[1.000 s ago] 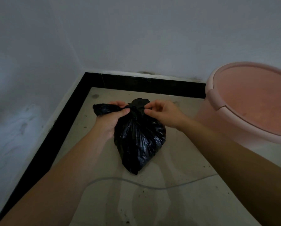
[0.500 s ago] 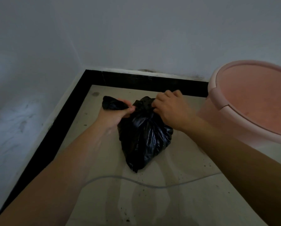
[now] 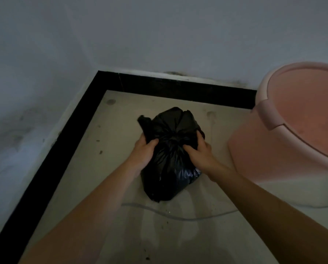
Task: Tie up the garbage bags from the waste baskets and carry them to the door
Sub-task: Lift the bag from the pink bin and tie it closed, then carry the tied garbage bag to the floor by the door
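A small black garbage bag (image 3: 170, 168) stands on the pale floor in a room corner, its top gathered into a bunch with loose flaps fanning out. My left hand (image 3: 143, 153) grips the bag's left side just below the gathered neck. My right hand (image 3: 201, 152) clasps the right side at the same height. Both hands press against the plastic. A pink waste basket (image 3: 285, 141) with a wide rim stands to the right, a short gap from the bag.
Grey-white walls meet in the corner, edged by a black skirting strip (image 3: 70, 141). A thin pale cord (image 3: 188, 218) curves across the floor just in front of the bag. The floor is speckled with dirt.
My hands let go of the bag's twisted ends and dropped to grip its sides. The view came closer and the bag now sits lower and more central.
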A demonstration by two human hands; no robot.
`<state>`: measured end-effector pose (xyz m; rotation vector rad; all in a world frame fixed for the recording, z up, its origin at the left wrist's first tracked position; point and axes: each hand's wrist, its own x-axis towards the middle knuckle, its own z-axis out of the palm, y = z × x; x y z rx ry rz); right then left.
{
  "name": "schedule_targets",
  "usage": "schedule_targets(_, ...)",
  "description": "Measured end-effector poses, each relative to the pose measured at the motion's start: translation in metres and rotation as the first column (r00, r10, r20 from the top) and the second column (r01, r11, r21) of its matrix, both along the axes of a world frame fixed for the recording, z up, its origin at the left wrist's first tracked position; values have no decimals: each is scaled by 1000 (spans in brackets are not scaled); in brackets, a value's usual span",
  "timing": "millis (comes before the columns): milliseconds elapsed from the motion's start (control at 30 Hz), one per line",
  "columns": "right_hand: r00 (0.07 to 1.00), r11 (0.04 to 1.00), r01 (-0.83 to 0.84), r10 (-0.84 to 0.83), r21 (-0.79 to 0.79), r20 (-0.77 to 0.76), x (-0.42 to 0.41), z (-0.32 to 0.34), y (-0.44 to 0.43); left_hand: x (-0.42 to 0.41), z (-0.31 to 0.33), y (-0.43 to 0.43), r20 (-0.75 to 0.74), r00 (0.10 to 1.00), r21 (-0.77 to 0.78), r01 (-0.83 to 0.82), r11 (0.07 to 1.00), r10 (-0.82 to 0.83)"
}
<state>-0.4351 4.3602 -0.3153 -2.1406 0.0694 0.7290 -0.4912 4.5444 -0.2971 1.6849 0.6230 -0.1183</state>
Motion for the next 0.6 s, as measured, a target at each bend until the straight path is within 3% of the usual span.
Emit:
schedule_targets(133,991,997,-4,-6,76,135,7,-3,6,7,-5,-2,30,998,84,44,996,-46)
schedule_targets(233,978,992,10,-36,126,203,12,12,6,9,-16,10,-15,1000,47,-5,999,6)
schedule_targets(300,977,978,80,-116,193,182,16,32,8,6,35,4,34,990,-74,-135,988,138)
schedule_targets(400,969,947,148,-196,285,147,16,83,17,6,106,2,30,929,-280,-347,895,369)
schedule_targets(533,945,940,110,-199,323,258,18,205,29,13,220,8,96,925,-231,-339,912,368)
schedule_targets(600,925,965,53,-145,258,351,20,281,31,16,288,9,146,924,-168,-328,930,352)
